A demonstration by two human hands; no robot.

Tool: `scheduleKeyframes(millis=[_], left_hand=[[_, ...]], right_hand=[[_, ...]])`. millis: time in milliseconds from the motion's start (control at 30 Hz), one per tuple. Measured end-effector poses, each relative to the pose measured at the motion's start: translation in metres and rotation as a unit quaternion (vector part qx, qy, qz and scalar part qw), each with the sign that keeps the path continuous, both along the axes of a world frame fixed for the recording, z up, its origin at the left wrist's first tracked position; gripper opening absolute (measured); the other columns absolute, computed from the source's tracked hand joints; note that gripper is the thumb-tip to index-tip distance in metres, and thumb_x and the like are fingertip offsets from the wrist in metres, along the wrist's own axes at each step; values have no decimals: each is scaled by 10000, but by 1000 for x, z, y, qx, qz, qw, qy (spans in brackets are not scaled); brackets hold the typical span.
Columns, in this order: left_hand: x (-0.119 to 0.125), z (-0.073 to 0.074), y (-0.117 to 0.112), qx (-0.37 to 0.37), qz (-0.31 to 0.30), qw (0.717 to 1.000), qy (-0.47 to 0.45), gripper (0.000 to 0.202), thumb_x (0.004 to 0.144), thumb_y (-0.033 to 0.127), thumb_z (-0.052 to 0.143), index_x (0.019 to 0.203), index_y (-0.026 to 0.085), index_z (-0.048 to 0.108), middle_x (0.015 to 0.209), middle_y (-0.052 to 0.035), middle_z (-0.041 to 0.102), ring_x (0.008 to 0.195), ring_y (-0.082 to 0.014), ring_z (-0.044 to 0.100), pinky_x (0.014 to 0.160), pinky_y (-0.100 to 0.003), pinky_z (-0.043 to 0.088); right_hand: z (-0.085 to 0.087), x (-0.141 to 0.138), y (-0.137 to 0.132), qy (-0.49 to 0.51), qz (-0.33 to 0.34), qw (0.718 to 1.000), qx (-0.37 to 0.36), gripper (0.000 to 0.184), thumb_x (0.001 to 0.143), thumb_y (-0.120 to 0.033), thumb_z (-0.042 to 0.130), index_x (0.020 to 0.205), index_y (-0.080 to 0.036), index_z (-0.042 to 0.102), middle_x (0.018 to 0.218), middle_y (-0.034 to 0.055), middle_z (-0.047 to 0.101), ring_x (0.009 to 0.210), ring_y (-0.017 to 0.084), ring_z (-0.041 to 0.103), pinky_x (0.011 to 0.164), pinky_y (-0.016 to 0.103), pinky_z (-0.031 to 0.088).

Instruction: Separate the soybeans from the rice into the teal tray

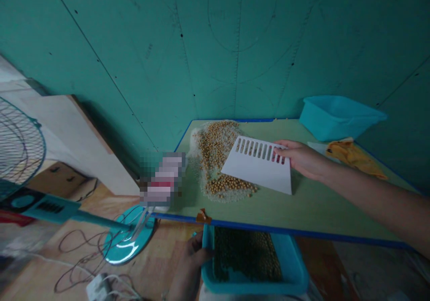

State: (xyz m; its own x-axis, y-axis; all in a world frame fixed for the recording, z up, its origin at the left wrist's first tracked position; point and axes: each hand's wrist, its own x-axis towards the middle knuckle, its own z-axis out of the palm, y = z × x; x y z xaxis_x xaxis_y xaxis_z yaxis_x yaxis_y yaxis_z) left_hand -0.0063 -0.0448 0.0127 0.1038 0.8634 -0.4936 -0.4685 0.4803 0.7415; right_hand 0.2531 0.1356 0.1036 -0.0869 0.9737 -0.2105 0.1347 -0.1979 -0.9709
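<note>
My right hand (297, 157) grips the right end of a white slotted plate (258, 169), which is held tilted over the table (322, 202). Beneath and left of the plate lies a spread of tan round beans (215, 146), mixed with fine whitish grains (198, 171). Below the table edge, my left hand (198, 251) is closed on the left rim of a blue basin (292, 265). Inside the basin are dark green contents (242, 251) with tan beans showing along their right side.
A second blue basin (339, 117) and a yellow cloth (359, 157) sit at the table's right. A pixelated pale object (164, 180) stands at its left corner. Left are a fan base (127, 236), loose cables and a power strip (99, 287). A green wall (215, 45) rises behind.
</note>
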Motion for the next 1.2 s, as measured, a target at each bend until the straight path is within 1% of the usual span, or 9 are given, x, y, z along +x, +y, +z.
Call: scheduleKeyframes(millis=[100, 267, 367, 467, 633, 800, 933, 1000, 1200], left_hand=[[-2, -3, -1, 16, 6, 1000, -1, 198, 531, 153, 671, 721, 168, 721, 549, 8, 663, 620, -207, 629, 617, -303, 470], [2, -3, -1, 5, 3, 1000, -8, 206, 543, 175, 666, 743, 167, 713, 575, -3, 667, 623, -215, 624, 600, -309, 463], [8, -3, 0, 6, 2, 1000, -11, 197, 520, 164, 655, 710, 166, 707, 571, -4, 660, 612, -206, 610, 595, -301, 453], [14, -7, 1, 15, 0, 1000, -9, 160, 508, 157, 651, 660, 164, 697, 554, -8, 649, 607, -201, 600, 582, -291, 442], [17, -12, 1, 23, -9, 1000, -8, 153, 518, 140, 645, 661, 163, 694, 524, 1, 633, 604, -179, 589, 544, -249, 409], [17, -11, 0, 27, -11, 1000, -8, 147, 538, 153, 647, 675, 163, 700, 516, 9, 625, 598, -174, 585, 560, -252, 416], [17, -10, 0, 33, -7, 999, -2, 143, 537, 140, 640, 665, 163, 700, 502, 16, 619, 592, -164, 587, 556, -239, 412], [17, -9, 0, 32, -5, 999, 0, 158, 539, 126, 635, 677, 165, 702, 499, 21, 617, 589, -157, 588, 557, -231, 411], [16, -8, -1, 31, -7, 999, -1, 175, 539, 117, 620, 688, 160, 703, 494, 16, 620, 555, -172, 589, 561, -265, 436]], right_hand=[[-3, 3, 2, 4, -20, 1000, 7, 98, 745, -136, 545, 806, -213, 549, 669, 9, 615, 568, 138, 575, 560, 265, 462], [-5, 0, -6, 6, -9, 1000, -7, 103, 752, -117, 524, 806, -196, 560, 607, -6, 591, 519, 120, 557, 530, 244, 451], [-4, 0, -11, 9, -11, 1000, -6, 94, 751, -124, 528, 797, -198, 563, 621, -5, 602, 535, 121, 567, 550, 247, 457], [-4, 4, -14, 3, -11, 1000, -4, 72, 748, -143, 539, 778, -206, 560, 624, 0, 607, 539, 130, 573, 555, 259, 464], [-4, 6, -18, 12, -4, 1000, -24, 81, 763, -141, 530, 795, -207, 564, 638, 8, 623, 551, 138, 586, 565, 272, 475], [-2, 1, -21, 41, -47, 997, -45, 142, 772, -70, 507, 799, -195, 571, 630, -4, 618, 542, 123, 579, 572, 255, 464], [-3, -1, -23, 52, -27, 997, -54, 153, 775, -64, 503, 806, -192, 581, 654, 6, 633, 545, 128, 581, 564, 259, 466], [-4, -2, -25, 64, -32, 996, -53, 155, 783, -59, 499, 788, -191, 581, 639, 1, 629, 534, 118, 575, 552, 244, 463], [0, -6, -30, 75, -38, 993, -84, 172, 795, -39, 489, 801, -184, 584, 609, -7, 623, 503, 101, 569, 516, 214, 458]])
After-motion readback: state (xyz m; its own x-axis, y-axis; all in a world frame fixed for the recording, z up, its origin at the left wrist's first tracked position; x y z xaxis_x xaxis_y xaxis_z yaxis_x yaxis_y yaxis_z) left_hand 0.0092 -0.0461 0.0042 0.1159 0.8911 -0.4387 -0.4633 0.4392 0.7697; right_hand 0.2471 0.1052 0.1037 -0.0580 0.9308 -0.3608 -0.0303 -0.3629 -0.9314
